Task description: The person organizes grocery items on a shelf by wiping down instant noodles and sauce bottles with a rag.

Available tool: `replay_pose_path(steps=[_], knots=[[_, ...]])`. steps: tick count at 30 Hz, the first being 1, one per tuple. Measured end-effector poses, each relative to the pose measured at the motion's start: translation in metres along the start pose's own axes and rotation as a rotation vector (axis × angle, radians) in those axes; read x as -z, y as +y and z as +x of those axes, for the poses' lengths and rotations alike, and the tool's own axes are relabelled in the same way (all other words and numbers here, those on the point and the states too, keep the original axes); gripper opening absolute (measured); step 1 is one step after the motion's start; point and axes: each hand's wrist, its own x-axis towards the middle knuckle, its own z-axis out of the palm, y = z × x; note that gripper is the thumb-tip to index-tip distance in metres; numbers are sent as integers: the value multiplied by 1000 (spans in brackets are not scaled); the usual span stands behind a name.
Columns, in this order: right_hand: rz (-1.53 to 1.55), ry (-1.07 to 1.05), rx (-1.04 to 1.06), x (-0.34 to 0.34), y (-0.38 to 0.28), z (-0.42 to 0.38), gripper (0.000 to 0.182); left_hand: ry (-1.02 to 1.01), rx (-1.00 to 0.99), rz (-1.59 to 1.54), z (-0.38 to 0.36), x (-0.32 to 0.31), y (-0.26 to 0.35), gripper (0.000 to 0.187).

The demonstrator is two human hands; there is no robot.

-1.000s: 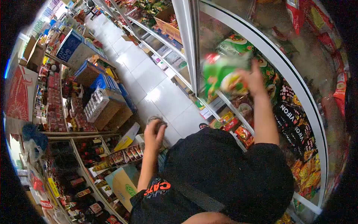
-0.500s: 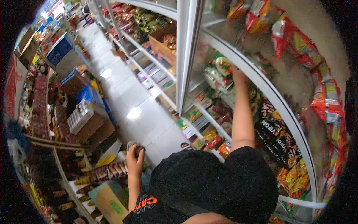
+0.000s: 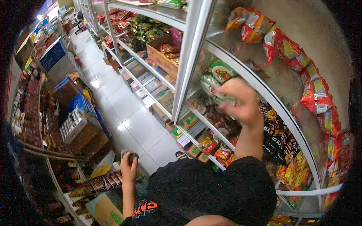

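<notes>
My right hand [image 3: 243,101] is inside the glass-sided shelf case, its fingers curved and thumb apart, with nothing visible between them. Just behind the fingertips lies a green-and-clear packet [image 3: 222,74] with a picture of a bowl of food, beside a pale clear-wrapped packet [image 3: 208,86]. Nearer my forearm are black VIFON noodle packets [image 3: 274,140] and yellow-orange packets [image 3: 294,168]. Low over the aisle, my left hand [image 3: 129,167] is closed around a small greyish object [image 3: 123,153], mostly covered by the fingers; its kind cannot be made out.
A white metal frame post [image 3: 192,60] stands left of my right arm, and a curved shelf rail [image 3: 264,88] runs past it on the right. Red snack bags [image 3: 315,88] hang beyond. Cartons [image 3: 81,130] line the left side of the tiled aisle [image 3: 139,132]. An open carton [image 3: 160,58] holds packets.
My right hand has come back toward me from the green packet, its fingers now opened. My left hand has shifted slightly left and down, still closed on the greyish object. The view has turned slightly.
</notes>
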Motion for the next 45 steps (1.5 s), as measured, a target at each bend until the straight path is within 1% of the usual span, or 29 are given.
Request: replay_pose_path(steps=[3, 6, 7, 8, 12, 13, 14, 15, 16, 17, 18, 19, 23, 26, 29, 30, 31, 32, 33, 34, 35, 36, 37, 38, 39, 41, 42, 44, 45], knots=[[-199, 276, -113, 11, -2, 9, 24, -15, -7, -65, 3, -1, -6, 27], [-296, 317, -169, 0, -2, 4, 20, -66, -4, -93, 8, 10, 6, 26], [-228, 309, -183, -8, -3, 1, 20, -93, 4, -92, 5, 15, 9, 26], [-158, 299, -196, -18, -2, -4, 19, -44, -81, -149, 5, 10, -8, 27], [-16, 222, -365, -66, 11, -16, 18, -12, -80, -11, -10, 33, -26, 31], [6, 204, -415, -81, 15, -15, 18, -2, -22, -19, -13, 40, -31, 30], [-46, 194, -337, -97, 20, -12, 17, 5, 36, -27, -17, 48, -36, 30], [54, 115, -401, -109, 20, -6, 17, 11, 90, -36, -20, 53, -40, 30], [93, 89, -388, -122, 23, 0, 17, 86, 33, -57, -20, 55, -45, 29], [132, 63, -377, -136, 26, 9, 18, 91, 84, -62, -21, 58, -49, 29], [59, 59, -326, -147, 26, 21, 19, 94, 134, -67, -21, 61, -52, 28], [94, 77, -358, -159, 30, 31, 19, 98, 184, -73, -19, 63, -56, 28], [174, 92, -436, -214, 68, 68, 20, 90, 218, -5, -2, 63, -73, 26], [286, 97, -498, -254, 97, 104, 21, 173, 224, 32, 18, 62, -86, 28], [111, 163, -391, -295, 147, 145, 24, 223, 325, -27, 47, 65, -93, 27], [185, 159, -452, -303, 159, 162, 28, 238, 342, -62, 58, 69, -92, 28], [133, 191, -416, -311, 172, 182, 30, 254, 354, -96, 71, 73, -92, 29], [79, 225, -379, -318, 187, 202, 31, 305, 295, 8, 83, 74, -96, 29], [23, 260, -344, -324, 200, 221, 33, 325, 331, -11, 95, 75, -103, 28], [-73, 167, -400, -324, 209, 243, 37, 344, 366, -35, 106, 74, -113, 27], [-88, 196, -376, -330, 223, 258, 38, 362, 403, -62, 118, 72, -121, 26], [-105, 226, -350, -339, 239, 272, 39, 394, 357, -149, 132, 69, -129, 26], [-121, 257, -323, -346, 249, 286, 40, 386, 371, -120, 149, 66, -126, 26], [4, 228, -353, -352, 258, 297, 40, 377, 387, -91, 167, 61, -121, 25], [-19, 183, -341, -359, 265, 305, 40, 366, 405, -63, 185, 57, -116, 25], [-69, 85, -328, -372, 271, 311, 40, 345, 336, -44, 221, 51, -104, 26], [-52, 94, -252, -388, 286, 307, 40, 330, 292, -38, 237, 48, -97, 26], [26, -37, -358, -410, 290, 303, 42, 298, 196, -59, 262, 42, -98, 32], [83, -97, -405, -426, 299, 299, 44, 286, 201, -68, 275, 42, -100, 34]])
